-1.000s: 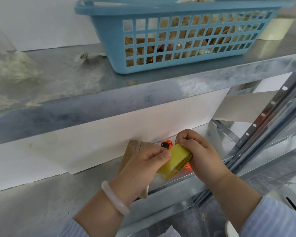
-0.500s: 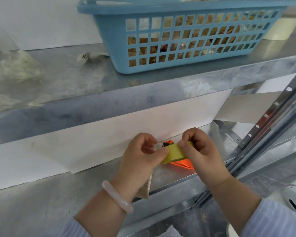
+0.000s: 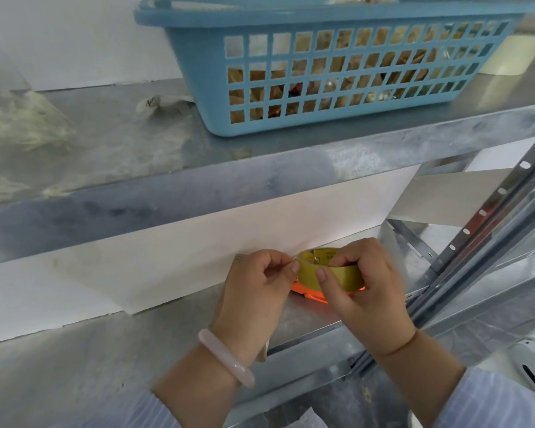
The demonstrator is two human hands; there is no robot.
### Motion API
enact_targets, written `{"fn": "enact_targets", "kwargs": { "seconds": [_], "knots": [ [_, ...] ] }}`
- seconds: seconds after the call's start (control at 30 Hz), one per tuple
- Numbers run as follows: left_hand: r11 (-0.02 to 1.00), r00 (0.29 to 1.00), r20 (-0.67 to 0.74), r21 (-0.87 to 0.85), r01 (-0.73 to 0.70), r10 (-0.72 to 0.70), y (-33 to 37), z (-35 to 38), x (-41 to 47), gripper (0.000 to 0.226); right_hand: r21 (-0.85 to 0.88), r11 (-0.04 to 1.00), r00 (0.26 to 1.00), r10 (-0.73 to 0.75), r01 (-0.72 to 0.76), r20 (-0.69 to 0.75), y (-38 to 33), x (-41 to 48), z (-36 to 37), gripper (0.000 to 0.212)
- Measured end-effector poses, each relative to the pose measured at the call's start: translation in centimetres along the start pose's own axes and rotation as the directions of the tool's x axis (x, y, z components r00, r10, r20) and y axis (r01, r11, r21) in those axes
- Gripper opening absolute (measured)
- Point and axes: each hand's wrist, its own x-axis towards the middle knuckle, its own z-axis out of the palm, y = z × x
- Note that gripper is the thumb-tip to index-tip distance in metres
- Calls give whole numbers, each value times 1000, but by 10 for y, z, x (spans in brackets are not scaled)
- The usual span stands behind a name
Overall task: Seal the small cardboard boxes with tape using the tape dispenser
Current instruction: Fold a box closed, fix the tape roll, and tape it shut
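1. Yellow roll of sealing tape [image 3: 343, 274] is held up between both hands, in front of the white backing panel [image 3: 198, 242] and just above the lower grey metal shelf [image 3: 306, 316].
2. The right hand [image 3: 368, 291] grips the roll. Its thumb lies across the outer yellow band and its fingers curl over the top edge into the core.
3. The left hand [image 3: 257, 291] is closed, with thumb and forefinger pinched together against the roll's left rim. Whether a loose end of tape sits between those fingertips cannot be told.
4. An orange plastic tape dispenser [image 3: 309, 294] lies on the lower shelf directly under the roll, mostly covered by it and by the hands. Only its bright lower edge shows.
5. A brown piece of flat cardboard [image 3: 238, 257] is behind and under the left hand. One corner shows above the knuckles and another strip below the wrist. Its shape is otherwise hidden.
6. A pale pink smooth bangle [image 3: 226, 359] circles the left wrist, and both forearms end in light blue sleeves.
7. On the upper grey metal shelf [image 3: 260, 180] stands a blue plastic lattice basket [image 3: 198, 57], with brown items visible through its square holes.
8. A cream-coloured roll [image 3: 513, 54] sits just behind the basket's right end.
9. A crumpled white scrap [image 3: 158, 103] lies near the basket's left corner.
10. A grey perforated metal upright [image 3: 491, 217] slants along the right side of the shelving.
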Motion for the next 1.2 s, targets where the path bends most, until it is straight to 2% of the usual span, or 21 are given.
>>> {"fn": "enact_targets", "kwargs": {
  "seconds": [0.13,0.37,0.43,0.57,0.63,0.7,0.77,0.87,1.0,1.1,1.2],
  "knots": [
    [981,995,11,170,-95,95,-10,6,2,15,-9,998,998,-64,64,-2,1,1,1,15],
    [962,984,89,210,-173,157,-8,6,5,22,20,1000,1000,2,-2,-12,3,-1,1,19],
    [970,984,94,178,-167,152,-7,5,4,15,32,999,999,38,-38,-13,3,-2,1,22],
    [985,987,92,106,-138,128,-4,5,5,19,96,982,987,162,-161,-12,3,-4,1,19],
    [997,992,98,19,-79,76,-6,5,6,13,143,963,972,232,-227,-22,4,-6,1,16],
    [997,995,102,-82,-13,21,-8,6,7,20,155,955,965,262,-255,-25,6,-7,0,14],
    [978,995,96,-204,44,-25,-7,8,6,30,139,961,969,245,-239,-25,7,-7,-2,17],
    [951,993,79,-292,106,-87,-5,15,4,42,82,983,986,166,-163,-24,7,-8,-2,21],
    [860,981,79,-472,195,-179,-4,22,1,42,13,999,998,52,-51,-43,7,-8,-2,17],
    [753,966,110,-608,253,-235,-3,23,1,32,-13,1000,999,3,-4,-49,6,-6,-3,17],
    [827,976,51,-523,207,-212,-3,24,2,20,-34,999,998,-36,35,-51,7,-6,-2,17]
  ]
}}
